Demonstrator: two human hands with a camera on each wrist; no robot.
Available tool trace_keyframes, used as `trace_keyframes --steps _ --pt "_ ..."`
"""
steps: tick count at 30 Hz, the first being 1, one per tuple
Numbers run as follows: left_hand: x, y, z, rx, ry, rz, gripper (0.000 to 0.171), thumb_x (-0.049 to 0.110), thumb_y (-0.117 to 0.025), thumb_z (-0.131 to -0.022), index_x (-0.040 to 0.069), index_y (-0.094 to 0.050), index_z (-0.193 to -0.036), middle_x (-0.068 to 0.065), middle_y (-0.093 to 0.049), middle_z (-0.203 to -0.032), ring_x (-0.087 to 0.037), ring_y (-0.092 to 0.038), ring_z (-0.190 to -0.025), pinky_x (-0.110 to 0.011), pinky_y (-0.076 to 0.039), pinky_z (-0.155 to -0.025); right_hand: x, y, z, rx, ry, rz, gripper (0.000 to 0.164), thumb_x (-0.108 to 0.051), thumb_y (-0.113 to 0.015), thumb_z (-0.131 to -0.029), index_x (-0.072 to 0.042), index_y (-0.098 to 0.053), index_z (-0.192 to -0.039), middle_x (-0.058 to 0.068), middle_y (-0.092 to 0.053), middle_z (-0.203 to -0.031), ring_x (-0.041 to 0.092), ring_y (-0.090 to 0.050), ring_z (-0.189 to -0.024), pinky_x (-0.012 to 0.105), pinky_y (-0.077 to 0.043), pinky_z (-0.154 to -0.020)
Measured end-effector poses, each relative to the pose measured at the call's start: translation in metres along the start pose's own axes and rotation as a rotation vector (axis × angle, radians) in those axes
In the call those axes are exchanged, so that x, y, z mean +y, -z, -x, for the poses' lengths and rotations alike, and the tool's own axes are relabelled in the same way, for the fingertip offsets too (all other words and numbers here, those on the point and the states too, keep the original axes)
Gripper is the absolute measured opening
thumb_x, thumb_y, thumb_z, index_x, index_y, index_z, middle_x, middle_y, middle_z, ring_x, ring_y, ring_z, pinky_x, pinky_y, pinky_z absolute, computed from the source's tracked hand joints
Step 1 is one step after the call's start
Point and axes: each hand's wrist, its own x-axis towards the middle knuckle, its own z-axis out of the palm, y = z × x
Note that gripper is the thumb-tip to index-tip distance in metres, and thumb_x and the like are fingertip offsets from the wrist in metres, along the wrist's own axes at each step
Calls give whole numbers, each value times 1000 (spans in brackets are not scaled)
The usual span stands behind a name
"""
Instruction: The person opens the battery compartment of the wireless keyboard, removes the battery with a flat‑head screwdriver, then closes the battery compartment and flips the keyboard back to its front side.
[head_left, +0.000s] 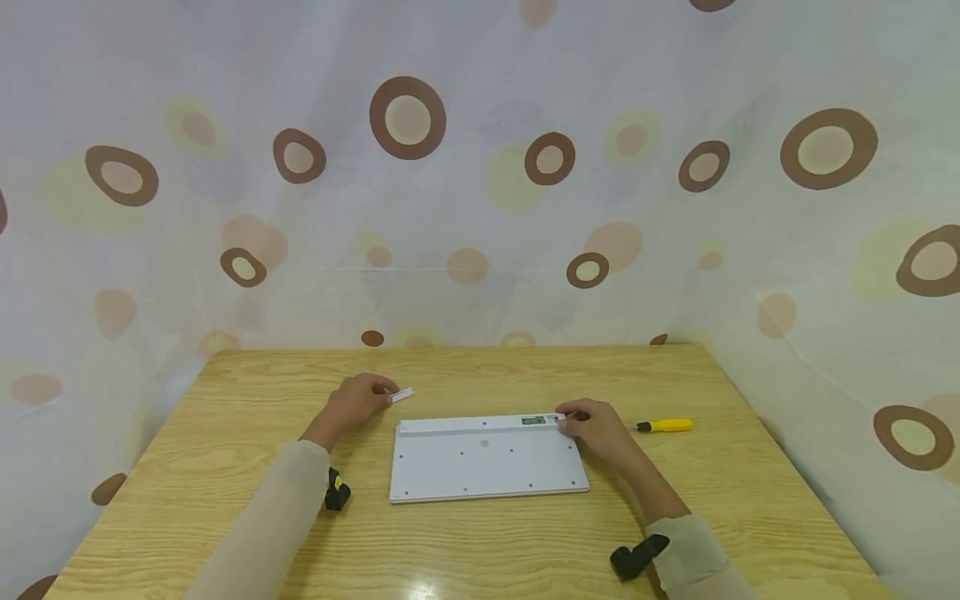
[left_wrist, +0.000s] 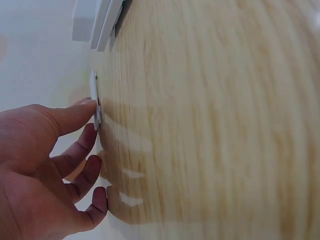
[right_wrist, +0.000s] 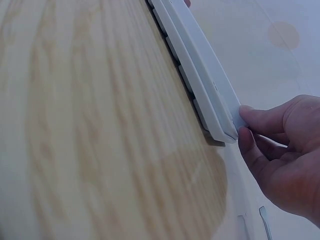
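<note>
A white keyboard (head_left: 487, 467) lies face down on the table, its screw-dotted back up. An uncovered slot (head_left: 533, 421) near its far right corner shows green inside. My right hand (head_left: 600, 429) holds that corner; in the right wrist view thumb and finger pinch the keyboard's end (right_wrist: 227, 127). Left of the keyboard, my left hand (head_left: 356, 398) pinches a small white battery cover (head_left: 402, 395) by one end. The left wrist view has this cover (left_wrist: 95, 112) edge-on at the tabletop, between thumb and fingertips, the other fingers loosely bent.
A yellow-handled screwdriver (head_left: 667, 426) lies right of my right hand, its shaft toward the hand. The wooden table (head_left: 480, 550) ends at a patterned curtain (head_left: 480, 208) behind and at both sides. Black wrist cameras sit on both forearms.
</note>
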Motion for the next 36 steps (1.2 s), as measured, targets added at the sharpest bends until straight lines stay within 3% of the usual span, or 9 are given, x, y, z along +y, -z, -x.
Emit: trace_keyframes --steps 6,12,18,26,36 --pt "2 -1 2 0 -8 66 27 18 -60 -101 12 -71 -124 -14 -68 -120 -31 -62 -110 -53 -47 -95 -1 0 1 -5 0 -1 29 -14 -65 -98 -5 -69 -125 11 -68 -117 23 -60 -104 41 -49 -93" --pt "24 -7 4 -36 -101 204 28 15 -60 -101 4 -68 -125 -15 -66 -116 -30 -60 -107 -46 -50 -90 0 2 2 -1 5 -7 30 -16 -65 -98 -6 -68 -126 12 -67 -121 24 -61 -107 44 -49 -96" --pt "48 -26 -2 -81 -122 263 25 17 -63 -99 9 -71 -122 -7 -66 -108 -20 -57 -88 -31 -48 -70 0 1 2 -4 4 -17 30 -16 -65 -98 -6 -68 -127 12 -67 -122 24 -60 -109 45 -49 -97" --pt "82 -51 -6 -116 -174 284 22 13 -65 -97 14 -74 -117 0 -68 -103 -17 -57 -89 -32 -48 -77 -1 0 2 1 -4 -18 30 -14 -65 -98 -6 -68 -126 11 -67 -118 24 -60 -105 42 -49 -94" --pt "121 -80 -14 -222 -225 332 26 22 -69 -97 13 -72 -121 0 -67 -109 -16 -56 -90 -33 -46 -79 -1 0 1 1 1 -6 29 -14 -65 -98 -5 -68 -126 11 -68 -116 23 -60 -104 41 -49 -94"
